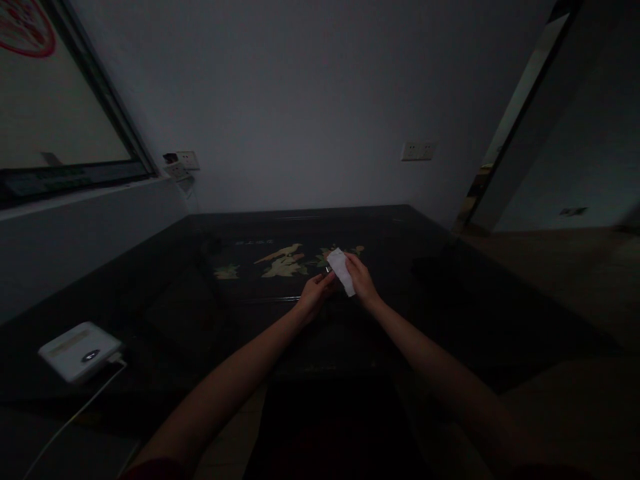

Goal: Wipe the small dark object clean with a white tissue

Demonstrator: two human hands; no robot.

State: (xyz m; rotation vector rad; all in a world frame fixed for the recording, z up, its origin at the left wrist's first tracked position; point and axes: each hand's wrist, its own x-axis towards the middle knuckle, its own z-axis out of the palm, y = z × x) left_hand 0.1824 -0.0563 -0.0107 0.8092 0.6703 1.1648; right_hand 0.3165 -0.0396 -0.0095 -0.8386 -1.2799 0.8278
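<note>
My right hand (362,281) is closed on a white piece of tissue or paper (343,272), which hangs at a slant in front of the fingers. Close beside it, my left hand (317,292) pinches a small dark thing with a shiny metal-like end (329,269). That small thing is partly behind the tissue, and the dim light does not show its kind. Both hands are above the middle of a dark glossy table (200,300) painted with a bird and flowers.
On the table's left stands a white box-shaped device (80,350) with a white cable (75,417) running down off the edge. Wall sockets (418,151) are on the back wall, and a plugged-in power strip (177,172) is at the left. A window (60,100) is at upper left.
</note>
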